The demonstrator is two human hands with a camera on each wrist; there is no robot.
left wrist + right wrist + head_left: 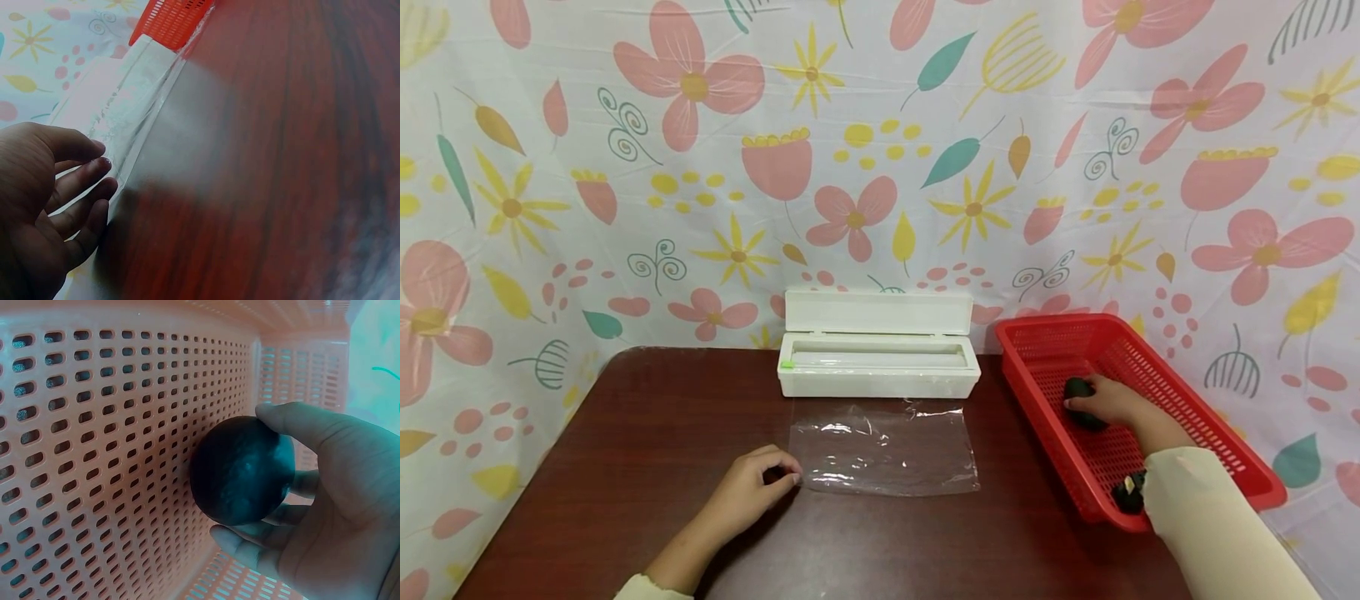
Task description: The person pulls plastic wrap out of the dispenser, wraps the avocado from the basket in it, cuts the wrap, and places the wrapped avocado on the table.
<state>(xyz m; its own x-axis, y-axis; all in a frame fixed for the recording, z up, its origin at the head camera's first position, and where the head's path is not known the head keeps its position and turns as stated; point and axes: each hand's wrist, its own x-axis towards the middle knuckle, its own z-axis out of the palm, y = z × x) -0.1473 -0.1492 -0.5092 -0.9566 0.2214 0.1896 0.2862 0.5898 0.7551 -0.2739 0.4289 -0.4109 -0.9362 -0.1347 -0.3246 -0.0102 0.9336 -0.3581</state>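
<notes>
A sheet of clear plastic wrap (887,450) comes out of the front of a white wrap dispenser (880,382) and lies over the brown table. At the sheet's near left corner, my left hand (751,487) pinches the film's edge between thumb and fingertips; in the left wrist view the left hand (62,187) is beside that edge. Inside the red basket (1037,398), my right hand (1112,402) grips a dark green, oval, avocado-like fruit (1081,392). The right wrist view has the fruit (240,472) held between thumb and fingers, close to the perforated basket surface.
The dispenser's lid (878,313) stands raised against the floral curtain (865,108). Another dark item (1127,493) with a pale patch lies at the basket's near end. Bare table (647,433) stretches left of the dispenser.
</notes>
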